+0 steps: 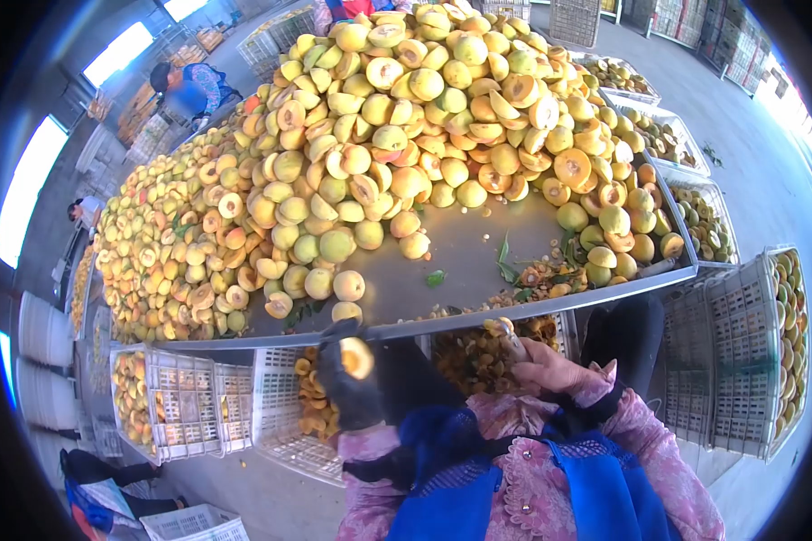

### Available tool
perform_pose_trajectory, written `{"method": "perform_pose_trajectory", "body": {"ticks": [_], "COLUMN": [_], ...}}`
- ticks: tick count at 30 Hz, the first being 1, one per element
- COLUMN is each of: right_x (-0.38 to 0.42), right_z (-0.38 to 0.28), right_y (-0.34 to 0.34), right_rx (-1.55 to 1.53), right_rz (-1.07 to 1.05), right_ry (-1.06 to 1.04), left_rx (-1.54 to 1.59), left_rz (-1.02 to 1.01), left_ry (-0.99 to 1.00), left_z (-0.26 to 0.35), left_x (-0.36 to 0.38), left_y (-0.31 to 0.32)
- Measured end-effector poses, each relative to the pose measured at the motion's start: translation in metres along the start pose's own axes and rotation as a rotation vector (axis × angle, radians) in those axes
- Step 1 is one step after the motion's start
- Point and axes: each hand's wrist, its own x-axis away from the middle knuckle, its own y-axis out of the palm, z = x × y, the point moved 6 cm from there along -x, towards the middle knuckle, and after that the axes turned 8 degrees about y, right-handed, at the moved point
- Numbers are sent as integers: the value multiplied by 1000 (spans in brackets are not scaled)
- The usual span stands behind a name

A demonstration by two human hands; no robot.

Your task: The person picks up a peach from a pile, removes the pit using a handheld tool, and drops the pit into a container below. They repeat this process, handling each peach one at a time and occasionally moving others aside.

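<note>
My left hand (pixel 347 388), in a black glove, is closed around a halved yellow peach (pixel 357 358) with its cut side up, just below the table's front rim. To the right, my bare right hand (pixel 548 367) grips a small pale-handled pitting tool (pixel 509 341). Its tip points toward the table, with something yellowish at the end; its exact shape is too small to tell. Beneath and between my hands, a crate holds brownish pits and scraps (pixel 474 361). Several peaches (pixel 348 286) lie at the table edge just beyond my left hand.
A large heap of whole and halved peaches (pixel 388 135) covers much of the metal table (pixel 397 279). Leaves and scraps (pixel 550 270) lie near its rim. Crates of fruit (pixel 185 397) stand below and along the right side (pixel 740 352). Other people (pixel 194 90) work around the table.
</note>
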Motion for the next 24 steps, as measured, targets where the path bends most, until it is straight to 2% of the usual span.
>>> {"method": "perform_pose_trajectory", "body": {"ticks": [1, 2, 3, 4, 6, 7, 8, 9, 10, 12, 13, 14, 15, 16, 17, 18, 20, 21, 22, 23, 24], "right_x": [0, -5, -20, -29, -21, -24, -19, -16, -17, -16, -17, -18, -18, -18, -19, -18, -16, -13, -7, -2, 0], "right_z": [-6, 10, 57, 121, 176, 165, 146, 138, 140, 149, 149, 139, 126, 120, 119, 117, 110, 106, 86, 55, 23], "right_y": [-13, -17, -23, -34, -55, -54, -52, -53, -54, -56, -58, -52, -49, -49, -51, -53, -54, -54, -46, -42, -38], "right_rx": [521, 750, 907, 1055, 1113, 1116, 1125, 1129, 1131, 1227, 1231, 1083, 930, 933, 933, 932, 947, 958, 950, 886, 825], "right_rz": [311, 293, 78, -139, -193, -194, -164, -131, -129, -123, -115, -105, -96, -93, -98, -105, -91, -77, -83, -17, 50], "right_ry": [-105, 216, 215, 212, 340, 334, 433, 534, 532, 554, 550, 365, 184, 183, 277, 372, 422, 474, 479, 404, 329], "left_rx": [-304, -115, 79, -305, -214, -127, -204, -91, 25, -202, -302, -301, -421, -561, -700, -698, 301, 494, 775, 1058, 1116], "left_rz": [-66, 42, 145, 52, 77, 99, 20, 21, 22, 22, 23, -82, -67, -64, -58, -55, 40, 102, 39, -20, 12], "left_ry": [181, -79, -341, -268, -240, -232, -114, -156, -194, -119, -204, -334, -224, -143, -60, -59, -439, -577, -718, -856, -905], "left_z": [-2, -27, -53, -61, -56, -54, -47, -52, -58, -101, -84, -94, -128, -152, -154, -160, -167, -147, -160, -169, -153], "left_x": [-13, -19, -17, -23, -44, -57, -78, -92, -109, -153, -169, -185, -198, -206, -212, -209, -180, -161, -146, -131, -115], "left_y": [-26, -54, -75, -88, -73, -63, -48, -33, -17, 6, 26, 43, 55, 60, 65, 64, 59, 55, 53, 51, 54]}}
